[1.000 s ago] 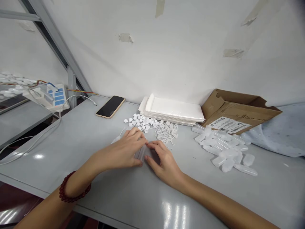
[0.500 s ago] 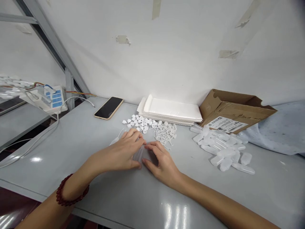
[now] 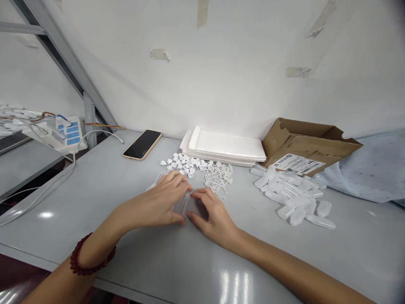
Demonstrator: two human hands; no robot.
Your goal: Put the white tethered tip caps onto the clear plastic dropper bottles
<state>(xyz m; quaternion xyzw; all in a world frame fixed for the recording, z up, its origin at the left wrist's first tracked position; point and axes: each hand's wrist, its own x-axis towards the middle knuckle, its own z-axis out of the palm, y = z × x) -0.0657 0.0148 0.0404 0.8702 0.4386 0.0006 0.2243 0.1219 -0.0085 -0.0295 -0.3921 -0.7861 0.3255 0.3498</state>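
Observation:
Low over the grey table, my left hand has its fingers and thumb bent around a clear plastic piece, perhaps more than one, partly hidden by the hands. From the other side my right hand curves toward the same plastic, its fingertips and thumb at the right edge. Beyond the left hand, a translucent piece with a thin tip lies partly covered. Behind the hands are a heap of small white caps and a heap of thin white stemmed pieces.
A loose pile of translucent plastic tubes lies at right, before an open cardboard box and light blue cloth. White padded envelopes are stacked by the wall. At left are a phone, a white cable and a power strip.
The view has shifted slightly, so everything appears a little further left. Both hands keep nearly the same pose around the clear plastic.

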